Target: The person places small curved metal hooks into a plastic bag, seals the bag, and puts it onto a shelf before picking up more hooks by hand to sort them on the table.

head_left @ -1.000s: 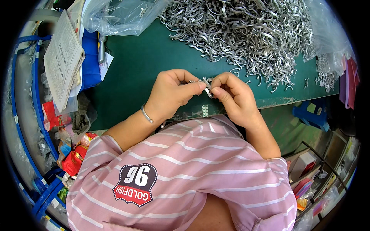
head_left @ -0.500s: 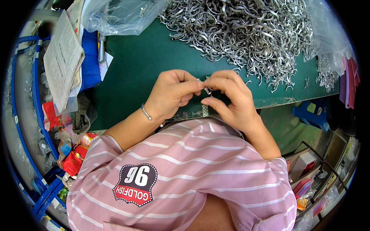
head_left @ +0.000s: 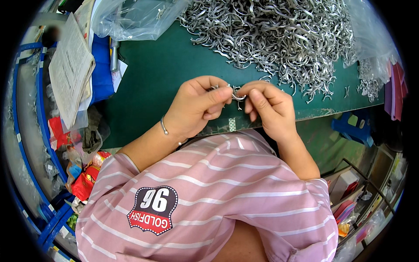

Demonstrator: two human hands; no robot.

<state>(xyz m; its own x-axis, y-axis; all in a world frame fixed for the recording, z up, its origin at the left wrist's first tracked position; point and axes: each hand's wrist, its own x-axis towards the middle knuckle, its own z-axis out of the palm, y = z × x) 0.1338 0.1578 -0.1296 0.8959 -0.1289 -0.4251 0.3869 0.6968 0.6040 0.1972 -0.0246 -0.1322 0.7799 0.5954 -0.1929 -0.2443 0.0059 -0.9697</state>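
Both hands meet over the near part of the green table. My left hand [head_left: 196, 102] is closed, thumb and index finger pinching small curved silvery metal pieces [head_left: 238, 98]; part of them is hidden by the fingers. My right hand [head_left: 274, 109] is at the other side of the same pieces, fingers curled, index fingertip against the metal. One piece arcs between the two hands, and a thin end hangs below it. Beyond my hands lies a large heap of similar curved metal pieces [head_left: 279, 39]. A metal bangle [head_left: 164, 125] is round my left wrist.
The green table [head_left: 152, 61] has a near edge at my waist. A clear plastic bag [head_left: 135, 19] lies at the far left, beside newspapers [head_left: 72, 70] and a blue bin [head_left: 102, 70]. A smaller metal heap [head_left: 370, 81] is at right, above a blue stool [head_left: 353, 126].
My right hand has shifted slightly right and its thumb has moved up toward the fingers. More of the curved metal now shows between the hands. My left hand stays nearly in place.
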